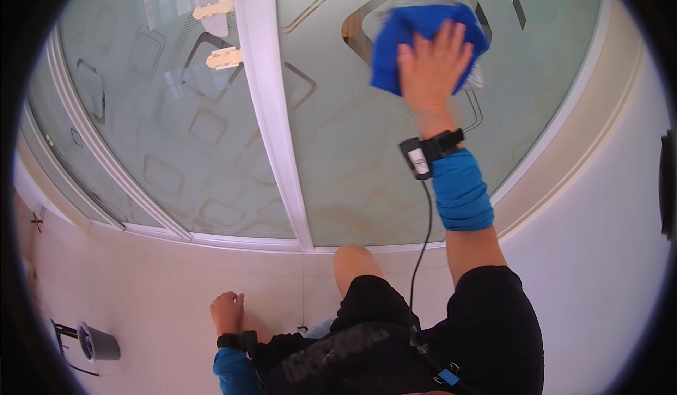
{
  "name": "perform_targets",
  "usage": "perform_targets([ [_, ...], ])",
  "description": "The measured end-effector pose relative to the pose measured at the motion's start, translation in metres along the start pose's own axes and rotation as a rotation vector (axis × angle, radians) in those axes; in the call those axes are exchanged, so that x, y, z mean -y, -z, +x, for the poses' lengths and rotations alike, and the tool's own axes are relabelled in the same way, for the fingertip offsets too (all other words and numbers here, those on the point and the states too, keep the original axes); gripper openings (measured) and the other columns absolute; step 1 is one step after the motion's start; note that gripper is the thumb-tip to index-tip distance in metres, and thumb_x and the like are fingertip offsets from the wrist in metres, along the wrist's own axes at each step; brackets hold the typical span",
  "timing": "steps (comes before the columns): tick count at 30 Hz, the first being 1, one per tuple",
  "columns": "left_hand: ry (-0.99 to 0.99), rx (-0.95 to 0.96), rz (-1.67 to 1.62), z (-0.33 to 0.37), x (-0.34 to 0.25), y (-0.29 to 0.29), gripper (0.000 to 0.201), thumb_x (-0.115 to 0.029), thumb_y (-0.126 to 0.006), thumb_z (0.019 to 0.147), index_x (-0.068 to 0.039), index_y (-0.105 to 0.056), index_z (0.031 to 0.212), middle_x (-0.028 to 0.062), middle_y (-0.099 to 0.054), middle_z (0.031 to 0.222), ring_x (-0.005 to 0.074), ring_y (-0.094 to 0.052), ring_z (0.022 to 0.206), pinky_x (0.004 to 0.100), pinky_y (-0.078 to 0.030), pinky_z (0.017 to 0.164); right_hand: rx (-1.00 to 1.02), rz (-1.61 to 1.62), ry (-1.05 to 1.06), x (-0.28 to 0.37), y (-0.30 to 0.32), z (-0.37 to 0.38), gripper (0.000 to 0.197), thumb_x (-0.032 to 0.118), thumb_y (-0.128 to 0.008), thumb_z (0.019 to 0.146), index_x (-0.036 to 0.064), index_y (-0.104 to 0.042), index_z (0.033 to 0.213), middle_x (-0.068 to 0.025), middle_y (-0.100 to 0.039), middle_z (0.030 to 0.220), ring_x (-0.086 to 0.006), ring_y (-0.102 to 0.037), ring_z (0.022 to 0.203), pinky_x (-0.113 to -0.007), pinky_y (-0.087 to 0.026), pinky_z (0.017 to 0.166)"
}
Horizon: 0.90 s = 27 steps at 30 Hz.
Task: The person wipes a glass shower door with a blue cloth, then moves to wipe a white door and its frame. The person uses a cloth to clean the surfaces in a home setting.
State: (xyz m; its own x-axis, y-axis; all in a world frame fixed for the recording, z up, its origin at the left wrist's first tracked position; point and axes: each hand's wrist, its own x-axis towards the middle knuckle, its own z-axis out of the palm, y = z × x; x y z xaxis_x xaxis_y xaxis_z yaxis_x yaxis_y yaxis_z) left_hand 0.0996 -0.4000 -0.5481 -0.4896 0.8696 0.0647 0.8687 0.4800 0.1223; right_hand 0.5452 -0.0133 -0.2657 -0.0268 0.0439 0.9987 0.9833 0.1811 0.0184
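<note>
- Our right hand (431, 60) pressed a blue cloth (423, 32) flat, fingers spread, on the glass (352, 155), right of the white frame (271, 113).
- Our left hand (227, 312) hung empty, loosely curled, below the frame.
- We judged wiping underway; next calls for steady pressure.

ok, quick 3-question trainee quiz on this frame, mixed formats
1. True or false: the right hand presses a blue cloth flat against the glass door.
2. Where does the left hand rest? A) on the door frame B) low by the person's leg, holding nothing C) on the cloth
3. Fill in: the small grey cup sits at the lower ____ of the view.

Key: 1 true; 2 B; 3 left.
</note>
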Motion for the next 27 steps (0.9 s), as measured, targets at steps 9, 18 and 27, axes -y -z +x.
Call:
perform_targets([
  [9,-0.008,-0.016,-0.023,0.005,-0.013,-0.004,0.031,-0.038,-0.068,0.088,-0.009,-0.077,0.087,0.0138,-0.074,0.086,0.0370,-0.070,0.084,0.0486,-0.054,0.077,0.128,0.293,0.352,0.129,0.006,-0.069,0.028,0.043,-0.069,0.087,0.0191,-0.070,0.101,-0.0054,-0.051,0.151,-0.0283,-0.039,0.144,-0.058,-0.027,0.110],
  [18,0.027,-0.031,-0.006,0.004,-0.007,0.002,0.031,-0.039,-0.067,0.089,-0.010,-0.078,0.088,0.0136,-0.074,0.088,0.0374,-0.070,0.086,0.0483,-0.055,0.078,0.202,0.276,0.249,0.060,0.012,-0.093,0.037,0.044,-0.069,0.084,0.0234,-0.070,0.116,-0.0008,-0.052,0.148,-0.0230,-0.040,0.142,-0.052,-0.031,0.109],
  [27,-0.023,-0.015,0.047,0.008,-0.033,-0.011,0.029,-0.039,-0.066,0.089,-0.012,-0.078,0.088,0.0136,-0.074,0.086,0.0369,-0.070,0.084,0.0489,-0.054,0.078,0.089,-0.101,-0.168,-0.119,0.001,-0.108,0.043,0.044,-0.062,0.091,0.0047,-0.073,0.106,-0.0283,-0.052,0.141,-0.0450,-0.027,0.148,-0.063,-0.013,0.120],
])
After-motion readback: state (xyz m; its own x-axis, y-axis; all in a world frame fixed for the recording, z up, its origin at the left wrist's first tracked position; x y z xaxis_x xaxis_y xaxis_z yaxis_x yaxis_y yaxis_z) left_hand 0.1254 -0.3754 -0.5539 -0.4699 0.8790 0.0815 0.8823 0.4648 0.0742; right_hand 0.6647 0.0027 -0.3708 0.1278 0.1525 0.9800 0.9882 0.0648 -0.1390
